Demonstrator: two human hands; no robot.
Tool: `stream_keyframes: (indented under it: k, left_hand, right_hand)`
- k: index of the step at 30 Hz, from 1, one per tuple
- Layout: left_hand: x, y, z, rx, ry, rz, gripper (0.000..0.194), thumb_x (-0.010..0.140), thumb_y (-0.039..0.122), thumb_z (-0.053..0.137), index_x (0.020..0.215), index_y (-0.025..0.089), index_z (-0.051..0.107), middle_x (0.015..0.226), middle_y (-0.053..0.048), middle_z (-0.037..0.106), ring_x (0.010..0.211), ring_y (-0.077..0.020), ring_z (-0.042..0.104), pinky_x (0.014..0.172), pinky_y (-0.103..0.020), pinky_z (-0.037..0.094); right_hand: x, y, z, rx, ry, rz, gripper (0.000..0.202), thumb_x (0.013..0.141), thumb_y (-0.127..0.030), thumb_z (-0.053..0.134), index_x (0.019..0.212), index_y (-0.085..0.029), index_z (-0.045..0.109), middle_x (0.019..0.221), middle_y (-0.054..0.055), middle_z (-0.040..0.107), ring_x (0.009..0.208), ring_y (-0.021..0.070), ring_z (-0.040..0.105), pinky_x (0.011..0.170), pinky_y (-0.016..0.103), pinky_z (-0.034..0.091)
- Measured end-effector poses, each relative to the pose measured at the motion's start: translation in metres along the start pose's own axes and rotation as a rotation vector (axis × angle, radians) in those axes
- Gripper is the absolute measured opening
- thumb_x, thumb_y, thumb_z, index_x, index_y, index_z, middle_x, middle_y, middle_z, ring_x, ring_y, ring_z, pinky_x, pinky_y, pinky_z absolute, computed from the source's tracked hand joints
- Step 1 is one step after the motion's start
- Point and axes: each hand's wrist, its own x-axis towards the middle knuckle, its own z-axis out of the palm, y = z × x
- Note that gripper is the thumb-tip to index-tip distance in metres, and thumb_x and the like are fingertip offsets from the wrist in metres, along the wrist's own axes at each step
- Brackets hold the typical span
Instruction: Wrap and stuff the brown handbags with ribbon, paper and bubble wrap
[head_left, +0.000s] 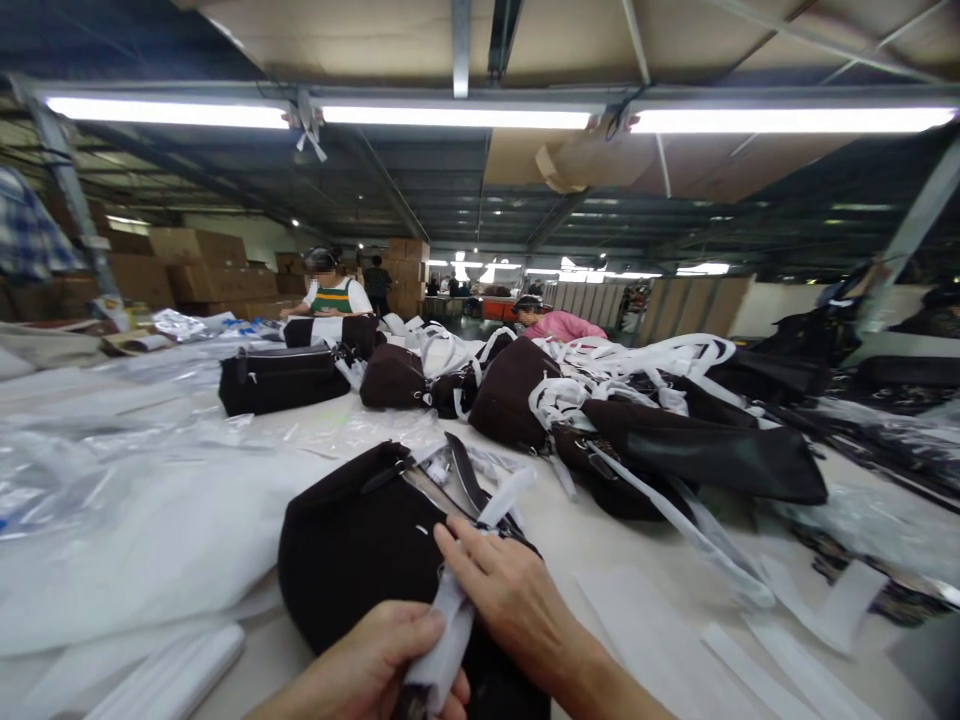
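Observation:
A black bag point(352, 540) lies on the white table right in front of me, its zipped opening at the upper right. A strap wrapped in white foam sheet point(450, 625) runs over its right side. My left hand point(390, 650) is closed round the lower end of this wrapped strap, thumb on top. Higher up, my right hand point(502, 580) presses on the wrap with its fingers together, near the bag's opening. A dark strap loop point(466, 475) and a loose white wrap end point(514, 495) stick up beyond the right fingers.
Several dark bags with white-wrapped straps, among them a black one point(281, 378) and a brown one point(514, 392), are heaped behind. White foam sheets point(150, 530) cover the left side; foam strips point(780, 670) lie at right. Two people point(337, 295) point(562, 325) are across the table.

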Motion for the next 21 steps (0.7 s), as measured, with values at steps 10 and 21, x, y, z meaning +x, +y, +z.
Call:
stream_keyframes:
  k: [10, 21]
  left_hand:
    - [-0.004, 0.007, 0.002, -0.061, -0.097, -0.018, 0.056, 0.066, 0.05, 0.081, 0.097, 0.007, 0.063, 0.068, -0.012, 0.068, 0.057, -0.017, 0.067, 0.049, -0.021, 0.056]
    - [-0.006, 0.001, -0.003, 0.05, 0.035, 0.023, 0.042, 0.055, 0.038, 0.081, 0.082, 0.013, 0.061, 0.057, -0.004, 0.061, 0.043, -0.0081, 0.053, 0.039, -0.013, 0.043]
  right_hand:
    - [-0.013, -0.02, -0.045, 0.455, -0.074, 0.017, 0.024, 0.094, -0.02, 0.043, 0.096, -0.024, 0.066, 0.099, 0.006, 0.063, 0.078, 0.0174, 0.056, 0.063, 0.028, 0.042]
    - [-0.008, -0.025, -0.041, 0.439, -0.024, -0.117, 0.027, 0.1, -0.029, 0.039, 0.102, -0.026, 0.066, 0.099, 0.004, 0.068, 0.08, 0.0163, 0.06, 0.066, 0.028, 0.046]
